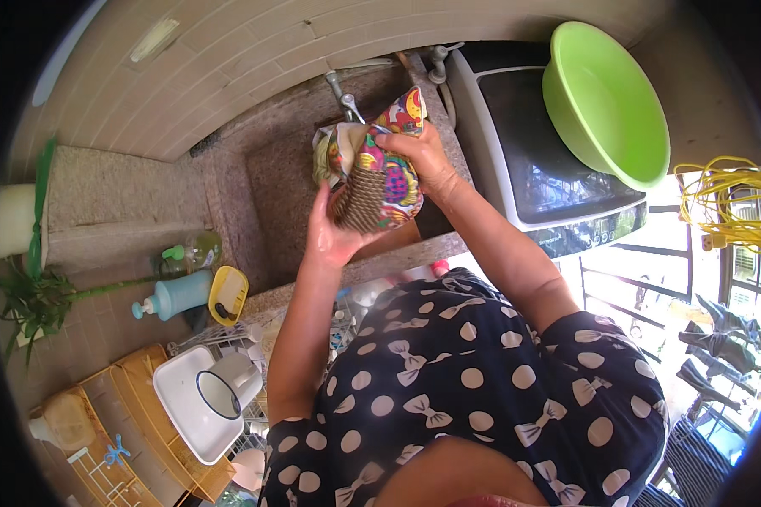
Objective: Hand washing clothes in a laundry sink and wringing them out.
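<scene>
My right hand [422,155] grips a brightly patterned cloth item [401,180], its thumb pressed on the fabric. A brown ribbed, rope-like part [363,198] belongs to or lies against this bundle. My left hand [336,237] is under the lower left side of the bundle, palm up and wet, its fingers partly hidden. Whether those fingers close on it, I cannot tell. A pale, crumpled cloth part [322,152] hangs at the bundle's left. All of it is held over a stone sink [276,190], just below a metal faucet [349,104].
Right of the sink stands a top-loading washing machine [513,139] with a green plastic basin [615,108] on it. At the left are a blue pump bottle [181,296], a yellow soap dish [240,277] and a white tray [177,386] with an enamel mug [228,386].
</scene>
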`<control>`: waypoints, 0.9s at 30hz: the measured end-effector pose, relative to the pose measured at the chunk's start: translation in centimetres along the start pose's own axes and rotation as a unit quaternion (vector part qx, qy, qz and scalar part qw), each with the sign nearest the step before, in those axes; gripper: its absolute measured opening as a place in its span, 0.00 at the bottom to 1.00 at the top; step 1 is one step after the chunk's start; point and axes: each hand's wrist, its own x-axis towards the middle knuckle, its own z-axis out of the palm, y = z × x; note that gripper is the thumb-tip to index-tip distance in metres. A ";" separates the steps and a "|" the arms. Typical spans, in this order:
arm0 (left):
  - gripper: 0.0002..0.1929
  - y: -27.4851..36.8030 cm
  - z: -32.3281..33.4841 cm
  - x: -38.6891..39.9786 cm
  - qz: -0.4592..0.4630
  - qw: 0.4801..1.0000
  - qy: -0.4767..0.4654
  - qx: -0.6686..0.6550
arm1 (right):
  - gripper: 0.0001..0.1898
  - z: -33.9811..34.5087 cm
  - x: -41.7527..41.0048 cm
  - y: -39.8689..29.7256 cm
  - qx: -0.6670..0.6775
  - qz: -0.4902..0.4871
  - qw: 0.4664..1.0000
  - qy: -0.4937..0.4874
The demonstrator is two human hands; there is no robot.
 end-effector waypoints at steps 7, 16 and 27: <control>0.35 -0.4 4.3 3.5 0.130 0.985 0.113 0.003 | 0.14 0.1 -1.0 -0.7 -0.100 -0.090 0.991 0.003; 0.08 -0.8 8.6 5.1 0.574 0.693 0.267 0.345 | 0.06 -0.5 1.7 2.8 0.234 0.078 0.958 0.147; 0.10 -3.1 13.0 2.7 0.533 0.312 -0.075 0.783 | 0.05 -3.6 1.4 1.4 0.205 0.251 0.921 -0.217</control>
